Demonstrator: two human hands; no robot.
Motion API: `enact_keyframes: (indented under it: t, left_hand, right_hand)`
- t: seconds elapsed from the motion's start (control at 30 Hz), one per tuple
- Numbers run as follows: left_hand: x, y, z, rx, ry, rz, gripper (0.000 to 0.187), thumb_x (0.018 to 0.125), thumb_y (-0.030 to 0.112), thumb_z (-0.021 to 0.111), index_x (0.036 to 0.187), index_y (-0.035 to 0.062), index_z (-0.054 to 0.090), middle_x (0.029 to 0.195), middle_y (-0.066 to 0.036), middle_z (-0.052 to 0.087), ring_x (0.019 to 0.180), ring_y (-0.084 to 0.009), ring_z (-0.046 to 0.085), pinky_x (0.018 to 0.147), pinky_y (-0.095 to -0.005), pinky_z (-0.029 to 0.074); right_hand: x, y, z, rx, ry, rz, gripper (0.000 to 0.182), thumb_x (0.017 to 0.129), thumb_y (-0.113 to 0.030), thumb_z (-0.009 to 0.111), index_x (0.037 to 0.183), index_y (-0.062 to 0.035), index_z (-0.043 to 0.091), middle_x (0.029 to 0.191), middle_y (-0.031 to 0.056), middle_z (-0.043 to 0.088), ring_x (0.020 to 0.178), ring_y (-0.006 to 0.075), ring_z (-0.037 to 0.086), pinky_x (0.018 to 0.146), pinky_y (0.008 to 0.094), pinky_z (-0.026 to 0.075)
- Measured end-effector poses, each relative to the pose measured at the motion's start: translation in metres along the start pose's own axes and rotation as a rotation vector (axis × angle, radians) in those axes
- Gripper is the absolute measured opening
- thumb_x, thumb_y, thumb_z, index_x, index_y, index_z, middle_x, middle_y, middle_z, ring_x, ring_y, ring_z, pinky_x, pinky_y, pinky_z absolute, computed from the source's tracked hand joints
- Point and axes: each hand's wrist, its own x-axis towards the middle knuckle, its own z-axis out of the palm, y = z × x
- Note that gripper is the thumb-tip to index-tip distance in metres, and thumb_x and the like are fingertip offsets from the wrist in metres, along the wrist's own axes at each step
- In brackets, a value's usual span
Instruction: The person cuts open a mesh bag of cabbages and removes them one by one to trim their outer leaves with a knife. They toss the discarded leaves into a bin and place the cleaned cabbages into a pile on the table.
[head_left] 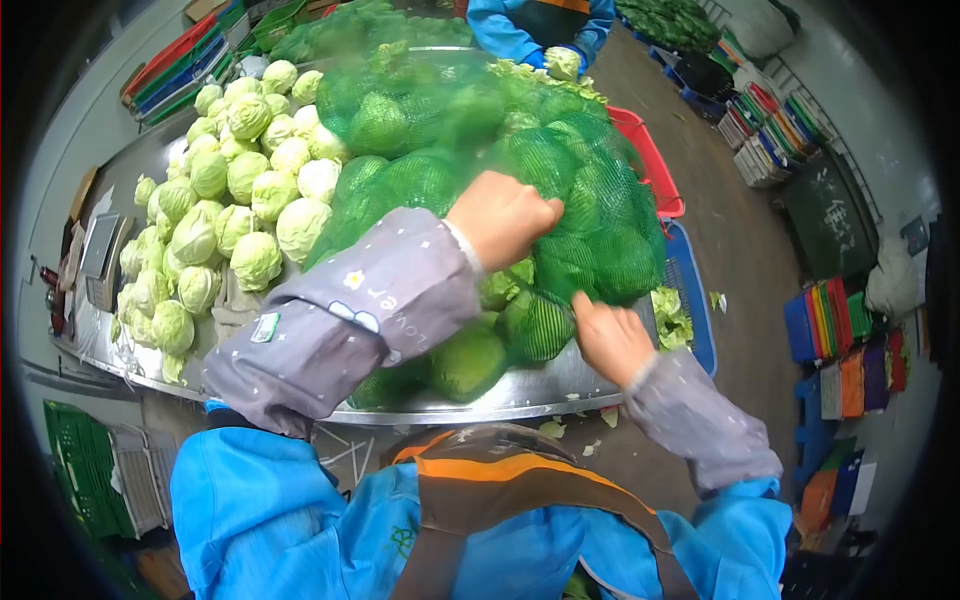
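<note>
Net sack (590, 200) of cabbages | my left hand (500, 215) fisted on mesh at 12 o'clock | right hand (610, 340) pinching mesh at 5 | best pull evenly, avoid tearing

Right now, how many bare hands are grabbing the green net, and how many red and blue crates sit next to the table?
Bare hands gripping the green net: 2, the left hand and the right hand
red crate: 1
blue crate: 1
Total: 4
</note>
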Motion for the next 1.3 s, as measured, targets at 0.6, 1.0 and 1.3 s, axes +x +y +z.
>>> enact_keyframes:
  t: [0.6, 1.0, 1.3]
  left_hand:
    - [-0.055, -0.043, 0.0, -0.379, 0.207, -0.226, 0.022, 0.062, -0.008, 0.057, 0.079, 0.0055, 0.063, 0.068, -0.014, 0.062, 0.062, -0.0303, 0.062, 0.052, -0.0344, 0.048]
    - [0.006, 0.005, 0.003, 0.291, 0.353, -0.838, 0.024, 0.069, -0.003, 0.054, 0.083, 0.0136, 0.065, 0.068, -0.008, 0.064, 0.062, -0.0217, 0.064, 0.055, -0.0309, 0.046]
    - [0.036, 0.055, 0.016, 0.497, 0.256, -0.57, 0.047, 0.057, -0.013, 0.056, 0.095, 0.0115, 0.067, 0.079, -0.012, 0.06, 0.072, -0.0324, 0.06, 0.068, -0.0378, 0.05]
  right_hand:
    - [-0.021, 0.181, -0.01, -0.19, -0.15, 0.509, 0.012, 0.087, -0.011, 0.045, 0.096, -0.0026, 0.044, 0.075, 0.0211, 0.063, 0.073, 0.0402, 0.063, 0.061, 0.0504, 0.048]
    - [0.046, 0.253, 0.054, -0.117, -0.045, -0.163, 0.01, 0.08, -0.004, 0.048, 0.089, -0.0043, 0.048, 0.071, 0.021, 0.063, 0.065, 0.0389, 0.063, 0.057, 0.0494, 0.049]
    - [-0.091, 0.458, 0.129, 0.086, -0.065, 0.069, 0.017, 0.079, -0.01, 0.058, 0.095, -0.0054, 0.054, 0.064, 0.0175, 0.06, 0.059, 0.0358, 0.061, 0.054, 0.0458, 0.047]
